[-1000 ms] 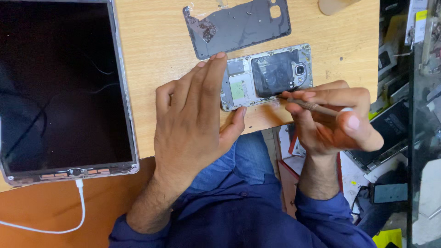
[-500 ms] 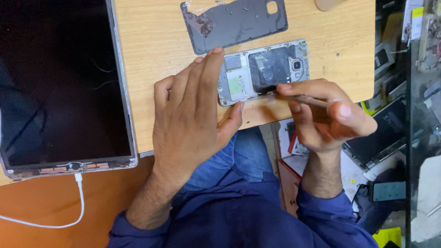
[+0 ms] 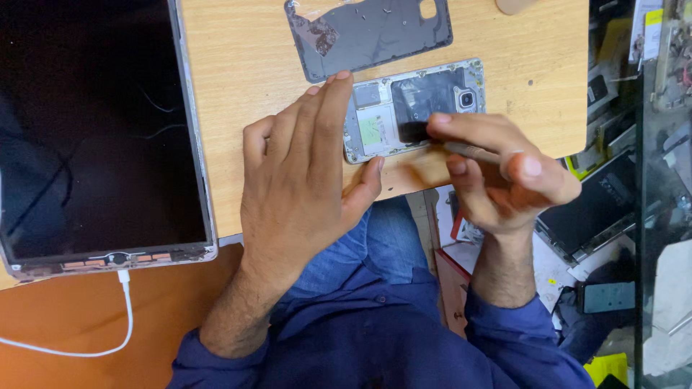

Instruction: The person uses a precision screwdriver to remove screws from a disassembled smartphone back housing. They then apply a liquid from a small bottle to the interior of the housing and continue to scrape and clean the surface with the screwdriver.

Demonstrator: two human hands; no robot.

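Observation:
An opened phone (image 3: 425,94) lies face down near the front edge of a wooden board (image 3: 245,94), its insides showing. My left hand (image 3: 303,173) rests flat on the board, fingertips and thumb pressed against the phone's left end. My right hand (image 3: 497,173) pinches a thin metal tool (image 3: 468,150), whose tip sits on the phone's lower middle. The phone's grey back cover (image 3: 375,32) lies loose just beyond the phone.
A large dark tablet (image 3: 94,130) with a white cable (image 3: 108,338) plugged in lies at the left. A tan object (image 3: 515,6) pokes in at the top edge. Cluttered parts and dark panels (image 3: 598,209) fill the floor at the right.
My right hand has slid left along the phone with the tool, so the tip now sits nearer the middle. My left hand has kept its hold on the phone's left end.

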